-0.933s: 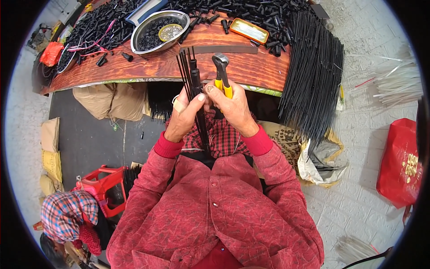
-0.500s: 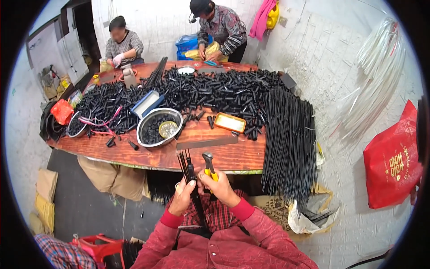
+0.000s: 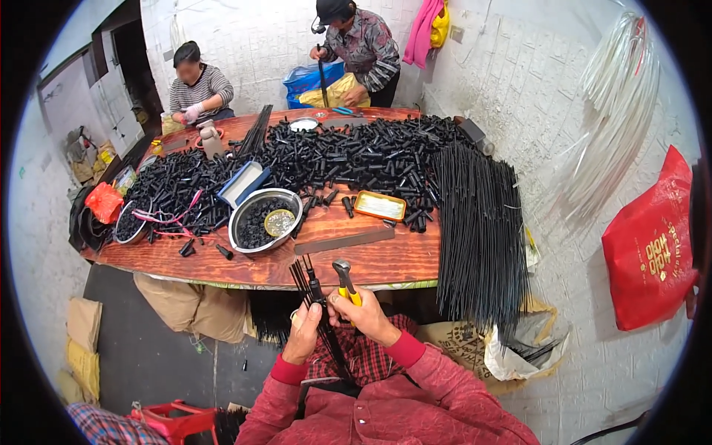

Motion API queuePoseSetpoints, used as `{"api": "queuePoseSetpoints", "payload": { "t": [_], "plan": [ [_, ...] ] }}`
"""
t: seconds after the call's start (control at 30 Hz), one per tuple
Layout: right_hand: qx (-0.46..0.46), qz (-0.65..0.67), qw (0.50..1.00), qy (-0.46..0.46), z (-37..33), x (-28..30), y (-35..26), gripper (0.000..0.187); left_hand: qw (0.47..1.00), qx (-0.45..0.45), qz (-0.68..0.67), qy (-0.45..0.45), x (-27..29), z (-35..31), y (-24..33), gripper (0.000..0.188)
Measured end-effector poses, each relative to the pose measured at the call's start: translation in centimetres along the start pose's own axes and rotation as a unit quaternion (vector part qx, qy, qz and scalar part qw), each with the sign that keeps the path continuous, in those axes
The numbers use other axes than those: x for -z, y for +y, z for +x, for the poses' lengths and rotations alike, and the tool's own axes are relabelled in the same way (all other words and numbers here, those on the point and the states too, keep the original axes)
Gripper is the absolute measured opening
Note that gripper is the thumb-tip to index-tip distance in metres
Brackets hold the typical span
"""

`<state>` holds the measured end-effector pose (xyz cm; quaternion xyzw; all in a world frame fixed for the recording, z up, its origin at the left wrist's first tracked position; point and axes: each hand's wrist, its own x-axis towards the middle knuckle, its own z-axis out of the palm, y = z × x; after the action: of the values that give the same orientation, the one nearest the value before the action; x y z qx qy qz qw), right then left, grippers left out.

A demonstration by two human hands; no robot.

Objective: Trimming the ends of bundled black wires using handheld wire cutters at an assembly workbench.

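My left hand (image 3: 302,334) is closed round a bundle of thin black rods (image 3: 302,282), which fan out above the fingers and run down toward my lap. Among them stands a thicker black tubular piece (image 3: 315,288). Close against it, my right hand (image 3: 365,317) grips a pair of pincers (image 3: 344,276) with yellow handles, metal head pointing up and away from me. The right fingertips reach toward the tubular piece; whether they pinch it I cannot tell. Both hands are in front of the table's near edge, above my lap.
On the reddish wooden table (image 3: 178,256) lie a heap of black tubular parts (image 3: 348,152), a metal bowl (image 3: 236,236), an orange-rimmed tray (image 3: 380,206) and a flat bar (image 3: 345,240). Long black rods (image 3: 480,230) overhang the right edge. Two people work at the far side.
The whole view has shifted slightly. My hands keep their grips, while the rods have spread a little wider. At the back right, the standing person has raised a long dark piece upright.
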<state>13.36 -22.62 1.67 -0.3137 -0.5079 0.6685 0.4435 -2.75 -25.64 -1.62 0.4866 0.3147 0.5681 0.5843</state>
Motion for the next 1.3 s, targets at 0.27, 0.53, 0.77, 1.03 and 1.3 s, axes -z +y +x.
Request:
{"api": "queuePoseSetpoints", "payload": {
  "t": [0.27, 0.53, 0.77, 1.03, 1.3],
  "plan": [
    [-0.024, -0.024, 0.998, 0.056, -1.1, -1.1, -0.5, 0.031, 0.997, 0.028, -0.03, 0.071, -1.0, -1.0, -0.6, 0.029],
    [-0.004, 0.028, 0.997, 0.074, 0.2, 0.0, -0.2, 0.019, 0.997, -0.004, -0.019, 0.068, -1.9, 1.2, -0.1, 0.026],
    [-0.032, 0.037, 0.995, 0.081, -0.3, -0.3, 0.5, 0.016, 0.998, -0.017, -0.001, 0.065, -1.4, 0.1, -0.8, 0.03],
    [-0.034, 0.05, 0.996, 0.07, -0.4, -0.3, 0.7, 0.018, 0.997, -0.014, -0.036, 0.063, -1.3, 0.2, -1.0, 0.03],
    [-0.036, 0.047, 0.995, 0.075, 0.1, -0.1, 0.6, 0.018, 0.997, -0.012, -0.032, 0.063, -1.4, 0.7, -0.9, 0.03]
  ]
}}
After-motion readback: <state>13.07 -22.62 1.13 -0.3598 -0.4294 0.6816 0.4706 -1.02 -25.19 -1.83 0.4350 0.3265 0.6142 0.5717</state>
